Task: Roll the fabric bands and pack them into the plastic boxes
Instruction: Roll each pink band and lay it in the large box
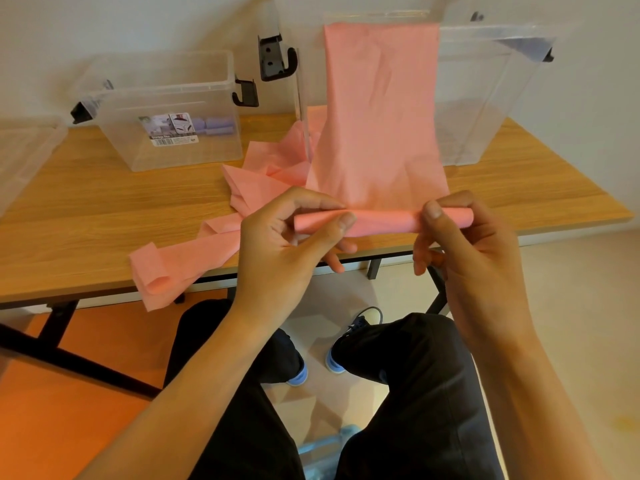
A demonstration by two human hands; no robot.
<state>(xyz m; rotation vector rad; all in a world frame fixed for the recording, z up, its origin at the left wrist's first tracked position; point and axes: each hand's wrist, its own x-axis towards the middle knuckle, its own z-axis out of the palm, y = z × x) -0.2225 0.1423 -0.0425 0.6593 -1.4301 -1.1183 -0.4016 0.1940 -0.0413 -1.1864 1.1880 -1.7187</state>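
Wooden table [104,209], light oak grain, spans the frame left to right, far edge against a plain white wall [104,22]. Black metal frame [62,344] under it: an angled leg at near left, another leg at right. Floor is in two tones: orange floor [52,410] on the left, beige floor [571,306] on the right with a faint yellowish mark [623,424] at near right. The seated person's black trousers [415,375] fill the near centre, knees apart. Two dark shoes with pale blue soles stand under the table edge: left shoe [298,372], right shoe [353,337]. A pale blue blurred object [325,452] sits between the legs; can't identify it.
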